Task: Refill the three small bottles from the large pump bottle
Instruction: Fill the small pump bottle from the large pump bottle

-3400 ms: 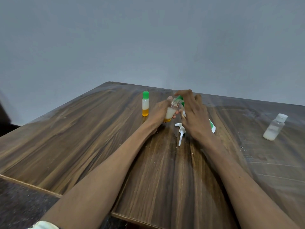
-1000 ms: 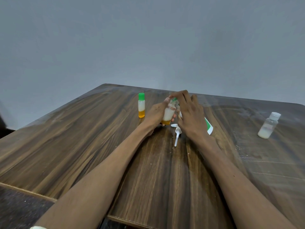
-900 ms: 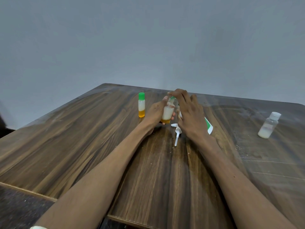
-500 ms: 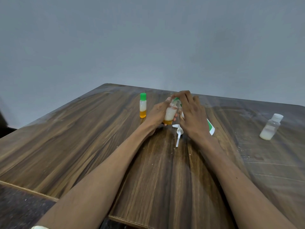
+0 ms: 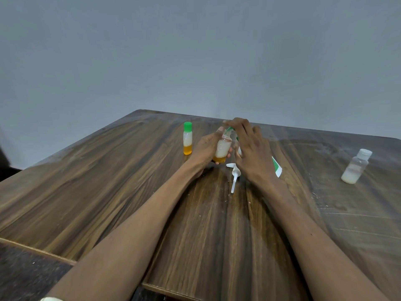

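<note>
Little shifted since earlier: left hand (image 5: 206,148) still gripping open small bottle (image 5: 222,148) beside pump head (image 5: 234,174), right hand (image 5: 251,153) pinching green cap (image 5: 230,128) above it; capped bottle (image 5: 187,138) left, clear bottle (image 5: 355,167) far right, seemingly unfinished.

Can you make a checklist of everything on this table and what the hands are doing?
Surface: brown wood-grain table, dusty smears at right.
Job's things: small green-capped bottle upright, white over orange liquid; uncapped small clear bottle, same layers; clear white-capped bottle at right, part full; white and green pump bottle lying mostly hidden behind right hand.
Clutter: white plastic pump head lying loose.
Grip: left hand holds uncapped bottle; right hand holds green cap at its neck.
Cables: nothing seen.
Surroundings: plain grey wall.
</note>
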